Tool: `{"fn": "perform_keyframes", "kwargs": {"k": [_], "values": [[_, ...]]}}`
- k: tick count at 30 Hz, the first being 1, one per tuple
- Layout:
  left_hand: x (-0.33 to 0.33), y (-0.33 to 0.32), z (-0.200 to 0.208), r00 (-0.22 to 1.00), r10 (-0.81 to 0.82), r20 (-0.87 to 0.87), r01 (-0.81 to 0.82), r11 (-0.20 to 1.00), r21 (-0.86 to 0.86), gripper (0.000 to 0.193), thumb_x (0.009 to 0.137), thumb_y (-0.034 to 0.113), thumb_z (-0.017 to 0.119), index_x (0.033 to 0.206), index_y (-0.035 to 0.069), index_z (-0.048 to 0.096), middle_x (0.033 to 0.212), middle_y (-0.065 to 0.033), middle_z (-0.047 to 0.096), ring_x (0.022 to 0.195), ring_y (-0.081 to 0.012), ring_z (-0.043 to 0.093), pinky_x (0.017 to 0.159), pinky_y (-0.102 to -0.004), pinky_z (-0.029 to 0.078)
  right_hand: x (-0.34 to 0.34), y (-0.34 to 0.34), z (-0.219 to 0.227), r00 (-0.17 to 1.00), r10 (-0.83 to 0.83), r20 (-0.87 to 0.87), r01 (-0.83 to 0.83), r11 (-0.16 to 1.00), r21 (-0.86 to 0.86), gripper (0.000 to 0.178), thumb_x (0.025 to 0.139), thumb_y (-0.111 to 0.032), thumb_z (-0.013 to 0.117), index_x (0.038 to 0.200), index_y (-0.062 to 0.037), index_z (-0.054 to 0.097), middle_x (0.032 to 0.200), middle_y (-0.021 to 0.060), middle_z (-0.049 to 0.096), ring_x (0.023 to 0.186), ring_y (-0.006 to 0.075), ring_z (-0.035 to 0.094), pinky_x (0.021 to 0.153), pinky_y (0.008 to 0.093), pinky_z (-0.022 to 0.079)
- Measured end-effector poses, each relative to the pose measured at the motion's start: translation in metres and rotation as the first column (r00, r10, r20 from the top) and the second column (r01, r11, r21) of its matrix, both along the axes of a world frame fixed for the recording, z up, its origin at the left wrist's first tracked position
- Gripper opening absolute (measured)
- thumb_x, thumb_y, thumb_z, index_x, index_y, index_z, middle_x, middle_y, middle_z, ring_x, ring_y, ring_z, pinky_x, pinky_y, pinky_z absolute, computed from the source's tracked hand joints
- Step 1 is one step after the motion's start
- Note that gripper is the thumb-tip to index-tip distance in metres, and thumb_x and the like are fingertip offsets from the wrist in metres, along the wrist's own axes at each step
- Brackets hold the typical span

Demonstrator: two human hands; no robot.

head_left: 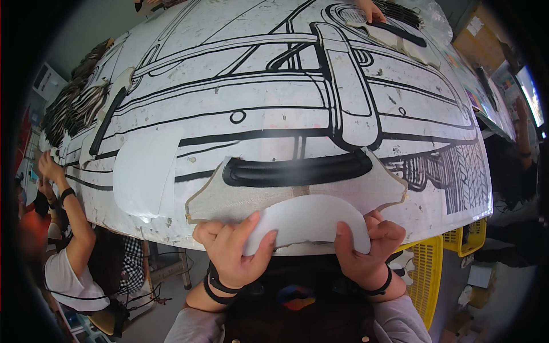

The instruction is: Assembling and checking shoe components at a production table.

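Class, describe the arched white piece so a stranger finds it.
Find the white table with black line drawings. At its near edge, before a grey cloth-like piece bearing a glossy black strip, are the left hand and right hand. Between them curves the smooth white arched piece, held at both ends, unlike the white sheets lying flat leftward.

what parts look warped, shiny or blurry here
In the head view, the table bows with the fisheye and the corners fall to black; in the head view, the black strip has a pale sheen, while the white curved piece looks fairly sharp; at the head view's left rim, an orange patch is too blurred to identify.
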State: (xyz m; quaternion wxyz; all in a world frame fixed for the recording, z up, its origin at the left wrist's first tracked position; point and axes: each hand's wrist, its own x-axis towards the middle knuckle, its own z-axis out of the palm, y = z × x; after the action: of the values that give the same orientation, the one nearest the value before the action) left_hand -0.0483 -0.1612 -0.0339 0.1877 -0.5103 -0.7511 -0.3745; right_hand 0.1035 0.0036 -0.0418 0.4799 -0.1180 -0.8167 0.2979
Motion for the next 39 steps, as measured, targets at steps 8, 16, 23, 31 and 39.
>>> {"fn": "perform_keyframes", "kwargs": {"k": [8,16,23,31,39], "values": [[-0.004,-0.004,-0.014,0.991,-0.055,0.120,0.036,0.987,0.155,0.033,0.070,0.012,0.075,0.100,0.009,0.060,0.068,0.0007,0.054,0.079,-0.0221,0.038,0.077,-0.0362,0.029,0.002,0.000,-0.003,0.998,0.042,0.046,-0.044,0.999,0.024,0.045,0.073,0.008,0.071,0.094,-0.0046,0.033,0.073,0.0052,0.043,0.057,0.0155,0.040,0.050,0.0298,0.031],[-0.004,-0.005,-0.016,0.991,-0.064,0.119,0.048,0.990,0.130,0.032,0.072,0.009,0.072,0.100,0.011,0.057,0.070,0.0004,0.055,0.080,-0.0219,0.039,0.076,-0.0376,0.029,0.000,-0.001,-0.001,0.997,0.070,0.029,-0.071,0.996,0.060,0.038,0.067,0.009,0.072,0.079,-0.0094,0.042,0.074,0.0038,0.044,0.065,0.0198,0.044,0.058,0.0337,0.035],[-0.005,-0.006,-0.013,0.993,-0.070,0.097,0.063,0.995,0.078,0.036,0.072,0.008,0.072,0.104,0.014,0.057,0.072,0.0028,0.056,0.080,-0.0217,0.039,0.078,-0.0382,0.029,-0.001,0.000,0.007,0.992,0.075,0.101,-0.085,0.992,0.096,0.038,0.063,0.010,0.072,0.062,-0.0116,0.041,0.067,0.0022,0.042,0.065,0.0218,0.045,0.061,0.0360,0.035],[-0.006,-0.002,-0.013,0.992,-0.109,0.068,0.102,0.989,0.105,0.038,0.069,0.006,0.073,0.102,0.018,0.059,0.074,0.0041,0.054,0.079,-0.0213,0.040,0.076,-0.0381,0.028,0.000,0.003,0.014,0.961,0.116,0.252,-0.160,0.973,0.165,0.046,0.074,0.009,0.065,0.097,-0.0095,0.029,0.077,0.0041,0.041,0.065,0.0194,0.041,0.062,0.0370,0.037],[-0.007,0.004,-0.012,0.993,-0.112,0.025,0.109,0.990,0.094,0.040,0.067,0.003,0.073,0.102,0.018,0.061,0.072,0.0044,0.053,0.074,-0.0188,0.041,0.074,-0.0360,0.027,-0.002,-0.002,0.007,0.962,0.037,0.272,-0.118,0.950,0.288,0.038,0.068,0.012,0.069,0.084,-0.0097,0.041,0.071,0.0036,0.046,0.067,0.0231,0.046,0.064,0.0393,0.036]]}}
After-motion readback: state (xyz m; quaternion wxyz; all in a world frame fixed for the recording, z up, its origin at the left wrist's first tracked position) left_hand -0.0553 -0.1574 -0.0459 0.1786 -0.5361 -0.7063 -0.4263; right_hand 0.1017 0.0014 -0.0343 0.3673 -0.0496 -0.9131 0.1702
